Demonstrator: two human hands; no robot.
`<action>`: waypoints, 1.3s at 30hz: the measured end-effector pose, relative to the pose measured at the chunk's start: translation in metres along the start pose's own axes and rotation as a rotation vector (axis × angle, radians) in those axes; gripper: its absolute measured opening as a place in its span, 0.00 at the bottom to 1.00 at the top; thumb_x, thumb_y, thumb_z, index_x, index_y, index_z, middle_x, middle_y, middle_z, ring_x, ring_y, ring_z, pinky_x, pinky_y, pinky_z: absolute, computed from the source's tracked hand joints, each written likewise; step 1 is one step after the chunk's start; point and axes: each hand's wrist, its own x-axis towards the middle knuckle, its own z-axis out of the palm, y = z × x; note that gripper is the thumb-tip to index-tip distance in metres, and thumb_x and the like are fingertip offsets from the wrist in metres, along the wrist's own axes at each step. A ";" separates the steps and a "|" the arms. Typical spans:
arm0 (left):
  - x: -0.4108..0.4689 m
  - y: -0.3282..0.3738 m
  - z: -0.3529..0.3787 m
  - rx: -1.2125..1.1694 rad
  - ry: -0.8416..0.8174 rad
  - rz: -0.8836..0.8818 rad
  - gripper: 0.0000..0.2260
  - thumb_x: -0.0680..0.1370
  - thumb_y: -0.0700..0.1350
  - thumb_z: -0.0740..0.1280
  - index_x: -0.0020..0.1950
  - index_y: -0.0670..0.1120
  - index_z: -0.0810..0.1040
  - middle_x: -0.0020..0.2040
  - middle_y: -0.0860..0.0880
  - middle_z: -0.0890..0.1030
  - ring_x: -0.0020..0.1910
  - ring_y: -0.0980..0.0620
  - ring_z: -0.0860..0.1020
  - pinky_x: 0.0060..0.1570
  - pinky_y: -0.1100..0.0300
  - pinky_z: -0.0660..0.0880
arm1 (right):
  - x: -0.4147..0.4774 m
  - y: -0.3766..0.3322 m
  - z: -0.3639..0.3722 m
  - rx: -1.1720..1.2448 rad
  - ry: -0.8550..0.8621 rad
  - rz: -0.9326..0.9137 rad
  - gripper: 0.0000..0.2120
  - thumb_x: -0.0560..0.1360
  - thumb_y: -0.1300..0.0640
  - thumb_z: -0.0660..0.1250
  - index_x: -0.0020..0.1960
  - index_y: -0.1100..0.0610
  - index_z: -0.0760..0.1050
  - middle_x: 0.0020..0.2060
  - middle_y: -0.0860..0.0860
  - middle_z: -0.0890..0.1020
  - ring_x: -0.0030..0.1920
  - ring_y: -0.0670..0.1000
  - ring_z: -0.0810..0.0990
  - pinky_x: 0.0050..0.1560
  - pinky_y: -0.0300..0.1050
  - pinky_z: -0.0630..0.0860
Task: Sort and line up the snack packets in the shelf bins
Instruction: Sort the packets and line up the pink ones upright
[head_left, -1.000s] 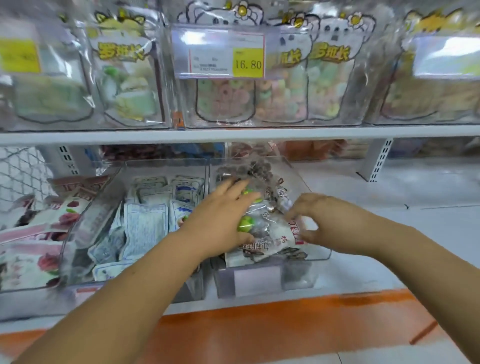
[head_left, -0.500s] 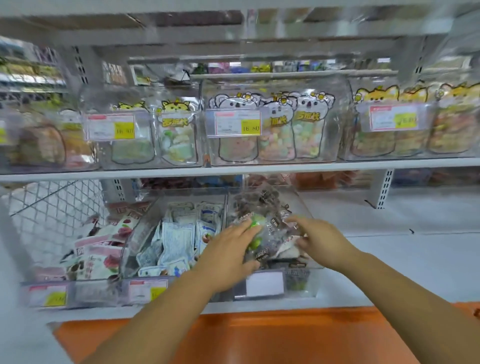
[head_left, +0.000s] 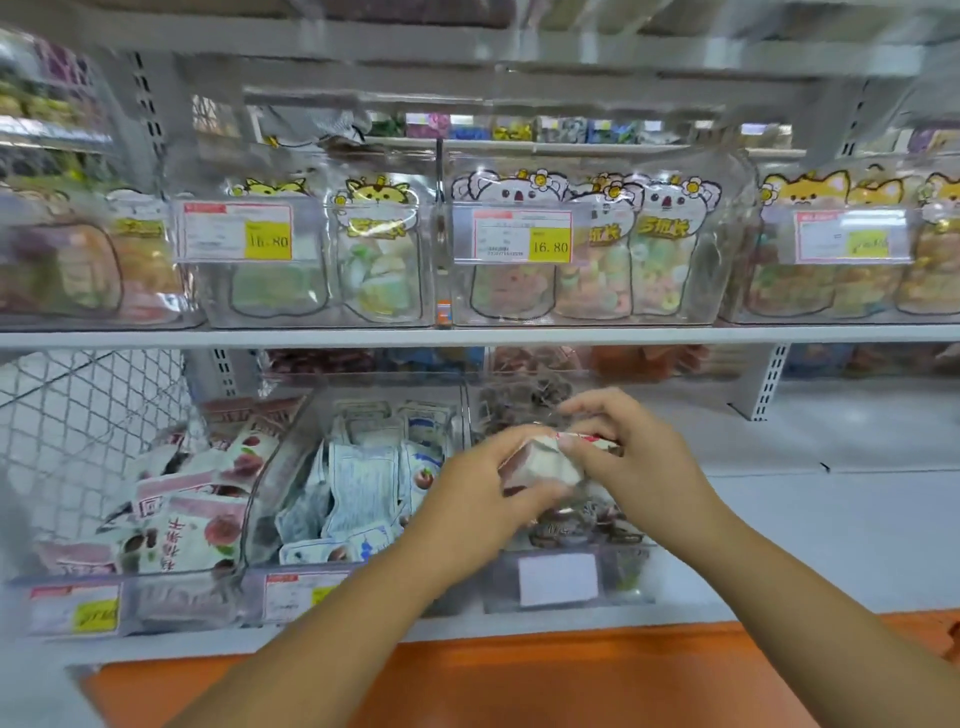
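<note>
A person's hands work over the clear bin (head_left: 623, 574) that stands rightmost of three along the front edge of the lower shelf (head_left: 831, 519) in a snack aisle. The left hand (head_left: 483, 501) has its fingers curled round the near, left end of a white packet (head_left: 543, 462), while the right hand (head_left: 639, 467) pinches the packet's red-printed right end between thumb and fingertips. The packet is held just above the loose dark packets (head_left: 571, 525) that fill this bin, clear of the bin's front wall.

Its long axis appears to run roughly along the shelf's front edge, left to right, with the right end raised a little and the broad white face turned up toward the camera; blur hides its print.

The sorting looks to be at an early-to-middle stage. On the upper shelf (head_left: 519, 338), animal-shaped pouches (head_left: 660, 260) stand upright in rows facing forward. Below, the blue-and-white packets (head_left: 363, 478) in the middle bin (head_left: 306, 597) lean and slump at mixed angles, and the pink packets (head_left: 182, 525) in the bin (head_left: 156, 603) toward the shelf's left end lie heaped and slanted. The held packet has yet to be set down, and all three lower bins seem to need lining up.
</note>
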 end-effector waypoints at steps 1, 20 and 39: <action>0.002 0.000 -0.007 -0.012 0.035 -0.031 0.14 0.73 0.50 0.73 0.57 0.61 0.77 0.50 0.62 0.82 0.51 0.65 0.78 0.49 0.70 0.73 | 0.002 -0.001 0.005 0.044 -0.025 0.006 0.10 0.76 0.58 0.69 0.52 0.45 0.75 0.36 0.42 0.82 0.34 0.44 0.79 0.36 0.37 0.76; -0.064 -0.052 -0.175 0.016 0.579 -0.347 0.14 0.78 0.44 0.68 0.61 0.58 0.76 0.50 0.60 0.80 0.47 0.54 0.83 0.45 0.51 0.82 | 0.033 -0.019 0.136 0.197 -0.291 0.044 0.16 0.77 0.50 0.64 0.64 0.40 0.69 0.52 0.42 0.78 0.52 0.42 0.78 0.50 0.38 0.74; -0.023 -0.047 -0.101 0.650 0.067 -0.049 0.22 0.78 0.59 0.62 0.72 0.58 0.68 0.75 0.58 0.63 0.73 0.58 0.60 0.71 0.61 0.56 | 0.018 0.034 -0.005 -0.352 -0.130 0.049 0.12 0.79 0.54 0.64 0.60 0.41 0.73 0.49 0.41 0.80 0.50 0.45 0.79 0.52 0.44 0.76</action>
